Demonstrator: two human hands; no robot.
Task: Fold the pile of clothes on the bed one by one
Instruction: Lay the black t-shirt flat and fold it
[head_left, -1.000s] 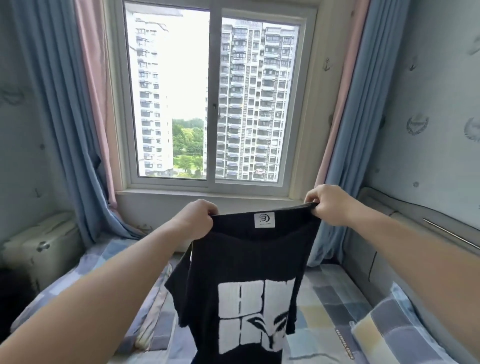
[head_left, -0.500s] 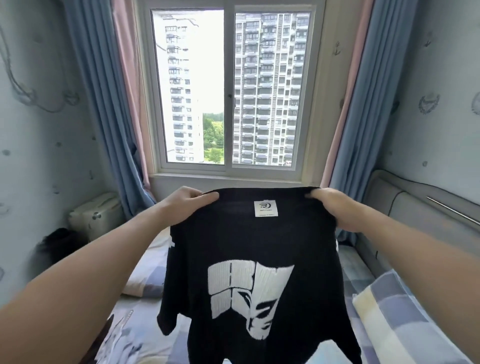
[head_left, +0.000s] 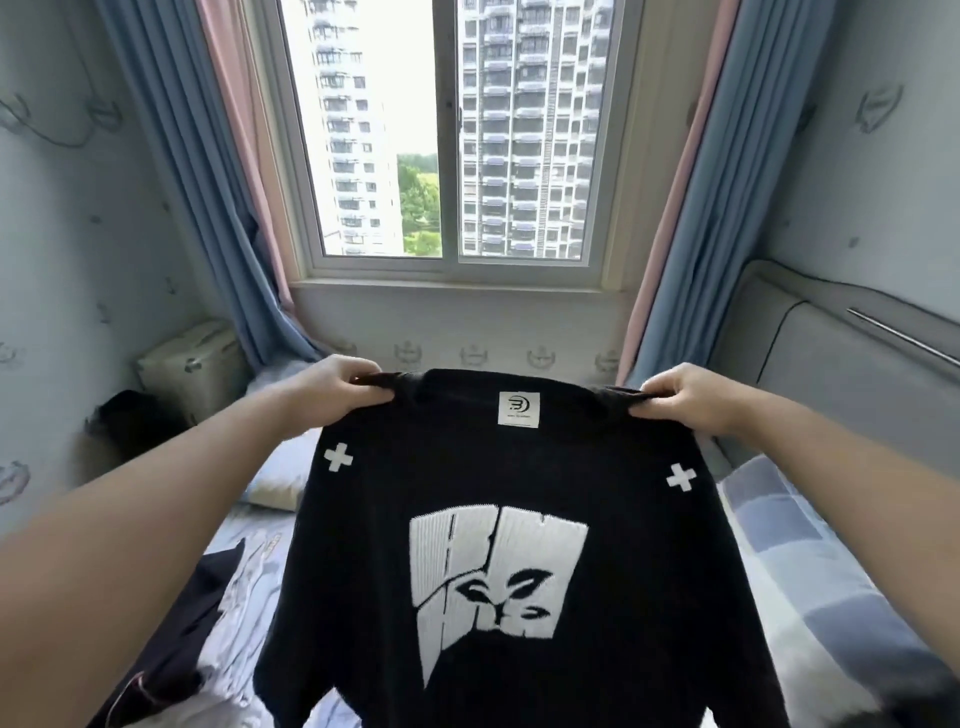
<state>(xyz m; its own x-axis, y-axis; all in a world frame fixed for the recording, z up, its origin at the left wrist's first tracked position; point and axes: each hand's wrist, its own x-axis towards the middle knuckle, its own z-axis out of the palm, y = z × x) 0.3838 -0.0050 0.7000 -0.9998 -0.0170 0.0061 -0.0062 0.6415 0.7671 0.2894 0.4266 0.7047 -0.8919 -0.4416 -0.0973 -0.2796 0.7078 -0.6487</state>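
Observation:
A black T-shirt (head_left: 519, 467) with a white graphic print, two white crosses and a white neck label hangs spread out in front of me above the bed. My left hand (head_left: 337, 387) grips its left shoulder seam. My right hand (head_left: 685, 397) grips the right shoulder seam. The shirt's lower part drapes down toward me and hides much of the bed (head_left: 244, 530). More clothes lie on the bed at the lower left: a dark garment (head_left: 176, 649) and pale crumpled fabric (head_left: 244, 613).
A checked pillow (head_left: 795, 545) lies at the right beside the padded headboard (head_left: 831, 374). Another pillow (head_left: 280, 483) sits at the far left of the bed. A beige box (head_left: 192, 364) and a dark bag (head_left: 124, 421) stand in the left corner. Curtains frame the window (head_left: 447, 135).
My hands have moved apart and lower, stretching the shirt wide at the shoulders. The shirt now hangs flat with its crosses showing, and the view has tilted down toward the bed.

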